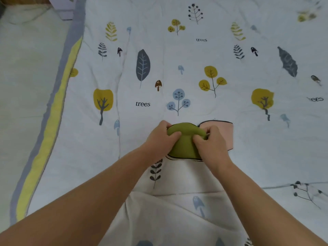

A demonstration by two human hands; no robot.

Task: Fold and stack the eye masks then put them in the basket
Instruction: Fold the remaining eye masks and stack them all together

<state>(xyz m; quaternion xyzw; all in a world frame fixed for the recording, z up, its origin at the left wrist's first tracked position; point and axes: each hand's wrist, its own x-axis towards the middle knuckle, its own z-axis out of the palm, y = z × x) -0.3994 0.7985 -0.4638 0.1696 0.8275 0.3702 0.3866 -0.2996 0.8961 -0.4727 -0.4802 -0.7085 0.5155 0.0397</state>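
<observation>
A green eye mask (184, 144) lies bunched and partly folded on the bed, near the middle of the view. My left hand (160, 139) grips its left side, with the thumb pressed on top. My right hand (211, 144) grips its right side. Under and to the right of the green mask lies a pink eye mask (224, 134) with dark piping, mostly flat; its left part is hidden by the green mask and my right hand. No basket is in view.
Everything rests on a white quilt (177, 68) printed with trees and leaves. The quilt's grey and yellow border (53, 112) runs down the left side, with a pale sheet (23, 77) beyond it. A fold of quilt (177, 210) rises between my forearms.
</observation>
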